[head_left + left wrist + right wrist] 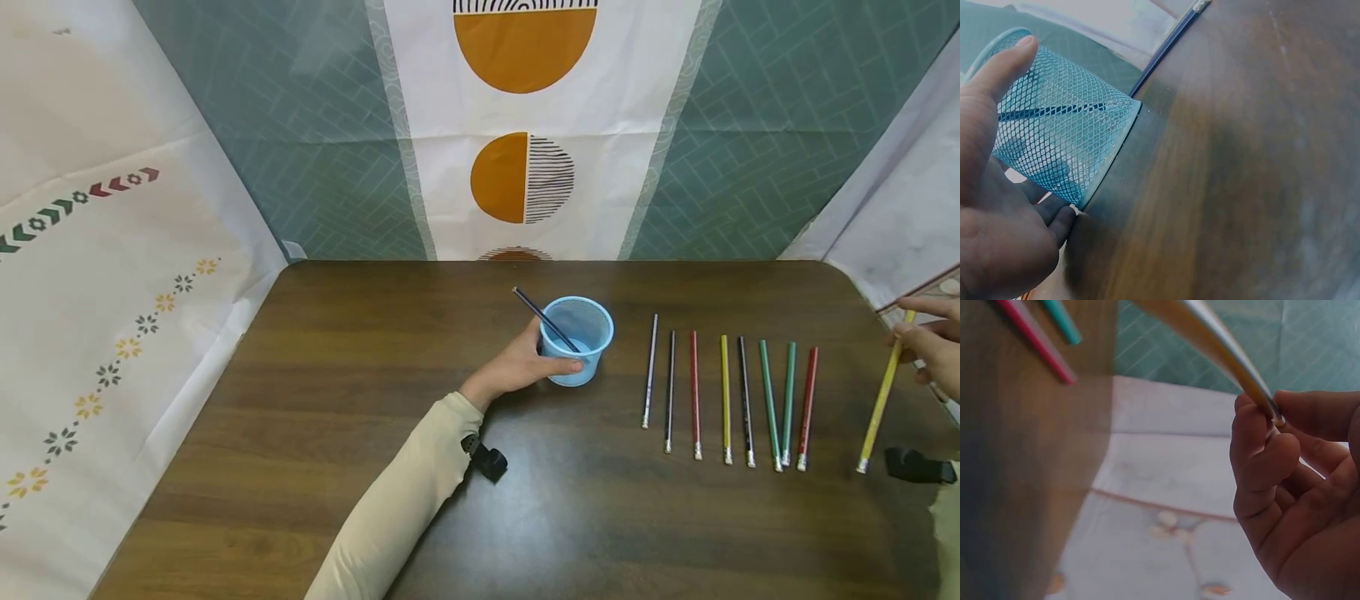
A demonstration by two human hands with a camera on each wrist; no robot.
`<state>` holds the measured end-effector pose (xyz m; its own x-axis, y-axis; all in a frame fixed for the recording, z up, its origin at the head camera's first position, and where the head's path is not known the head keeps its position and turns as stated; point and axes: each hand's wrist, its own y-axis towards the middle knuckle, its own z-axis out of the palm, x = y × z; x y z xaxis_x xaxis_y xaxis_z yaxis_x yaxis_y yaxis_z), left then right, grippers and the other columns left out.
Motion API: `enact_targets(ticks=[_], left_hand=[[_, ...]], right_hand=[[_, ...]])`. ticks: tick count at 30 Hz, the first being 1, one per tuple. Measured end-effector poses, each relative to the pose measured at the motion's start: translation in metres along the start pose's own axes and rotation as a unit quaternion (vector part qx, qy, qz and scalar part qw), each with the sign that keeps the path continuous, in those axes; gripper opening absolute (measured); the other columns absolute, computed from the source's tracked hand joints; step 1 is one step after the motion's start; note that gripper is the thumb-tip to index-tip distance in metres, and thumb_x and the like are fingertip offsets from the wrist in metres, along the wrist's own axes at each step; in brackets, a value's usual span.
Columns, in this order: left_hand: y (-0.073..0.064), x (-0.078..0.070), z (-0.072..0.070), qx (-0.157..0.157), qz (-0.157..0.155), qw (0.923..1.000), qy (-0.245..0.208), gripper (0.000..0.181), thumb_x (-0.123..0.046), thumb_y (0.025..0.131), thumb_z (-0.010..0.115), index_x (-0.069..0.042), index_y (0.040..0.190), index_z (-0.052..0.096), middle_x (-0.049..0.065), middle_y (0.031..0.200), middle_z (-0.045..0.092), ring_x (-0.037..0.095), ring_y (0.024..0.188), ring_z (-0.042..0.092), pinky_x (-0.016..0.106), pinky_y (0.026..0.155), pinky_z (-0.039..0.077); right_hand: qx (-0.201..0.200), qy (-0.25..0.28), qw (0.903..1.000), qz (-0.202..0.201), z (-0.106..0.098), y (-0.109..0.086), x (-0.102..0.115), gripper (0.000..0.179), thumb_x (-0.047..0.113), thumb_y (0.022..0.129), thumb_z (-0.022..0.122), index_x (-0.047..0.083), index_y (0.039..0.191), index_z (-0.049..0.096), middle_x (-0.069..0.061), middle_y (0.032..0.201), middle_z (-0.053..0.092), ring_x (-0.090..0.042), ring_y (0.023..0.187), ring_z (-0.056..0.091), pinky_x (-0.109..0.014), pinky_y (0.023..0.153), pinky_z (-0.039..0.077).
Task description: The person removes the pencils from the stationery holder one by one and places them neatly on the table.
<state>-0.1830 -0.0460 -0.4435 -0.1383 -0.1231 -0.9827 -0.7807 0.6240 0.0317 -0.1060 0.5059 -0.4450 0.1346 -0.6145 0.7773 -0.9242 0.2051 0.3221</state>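
My left hand [519, 363] grips a light blue mesh pencil cup [589, 367], its thumb across the near wall and fingers round the far side. Inside the cup leans a dark pencil [534, 308], its upper end above the rim. In the left wrist view, the mesh cup [1088, 147] shows the pencil through its wall. At the table's right edge my right hand [933, 342] pinches a yellow pencil [882, 400] near its upper end, the eraser end pointing down towards me. The right wrist view shows that pencil [1219, 347] between thumb and fingers.
Right of the cup, several pencils lie in a row on the brown wooden table [300, 433]: among them a red pencil [695, 392], another yellow pencil [726, 396] and a green pencil [769, 400]. Patterned cloth [330, 167] hangs behind and at both sides.
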Motion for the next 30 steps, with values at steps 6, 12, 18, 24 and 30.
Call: enact_targets(ticks=[6,12,18,24,30], left_hand=[[-0.001,0.001,0.0,-0.008,0.001,1.0,-0.004,0.081,-0.019,0.081,0.078,-0.014,0.145,0.028,0.008,0.132,0.05,0.015,0.114,0.05,0.033,0.097,0.04],[-0.001,0.001,0.0,-0.01,-0.002,0.9999,0.005,0.081,-0.02,0.081,0.078,-0.015,0.145,0.028,0.007,0.132,0.05,0.015,0.115,0.049,0.033,0.098,0.039],[0.0,0.001,0.001,-0.006,-0.002,0.9999,0.008,0.081,-0.019,0.081,0.078,-0.015,0.145,0.027,0.007,0.132,0.049,0.015,0.115,0.049,0.033,0.098,0.039],[0.001,0.0,0.002,-0.002,0.001,1.0,0.007,0.082,-0.018,0.082,0.078,-0.014,0.145,0.027,0.008,0.134,0.048,0.016,0.116,0.048,0.033,0.098,0.039],[0.001,0.0,0.003,0.001,-0.004,1.0,0.005,0.082,-0.019,0.082,0.078,-0.014,0.146,0.026,0.007,0.134,0.048,0.015,0.116,0.048,0.034,0.098,0.039]], right_hand=[[0.035,0.033,0.9964,0.07,0.011,-0.012,0.023,0.041,0.007,0.099,0.052,0.035,0.129,0.055,0.029,0.073,0.061,0.004,0.053,0.058,-0.023,0.035,0.042],[0.087,0.026,0.9899,0.109,0.018,-0.021,0.042,0.041,0.009,0.1,0.049,0.044,0.121,0.05,0.026,0.075,0.062,0.002,0.06,0.058,-0.025,0.042,0.045],[0.153,0.047,0.9752,0.153,0.015,-0.022,0.042,0.044,0.003,0.098,0.045,0.046,0.103,0.044,0.023,0.077,0.063,-0.001,0.064,0.058,-0.026,0.049,0.049],[0.155,0.029,0.9716,0.176,0.02,-0.024,0.045,0.026,0.004,0.098,0.048,0.025,0.113,0.053,0.023,0.074,0.062,-0.006,0.06,0.06,-0.027,0.051,0.052],[0.17,0.027,0.9681,0.182,0.024,-0.024,0.041,0.03,0.004,0.098,0.053,-0.012,0.121,0.045,0.012,0.071,0.067,-0.013,0.057,0.063,-0.031,0.051,0.054]])
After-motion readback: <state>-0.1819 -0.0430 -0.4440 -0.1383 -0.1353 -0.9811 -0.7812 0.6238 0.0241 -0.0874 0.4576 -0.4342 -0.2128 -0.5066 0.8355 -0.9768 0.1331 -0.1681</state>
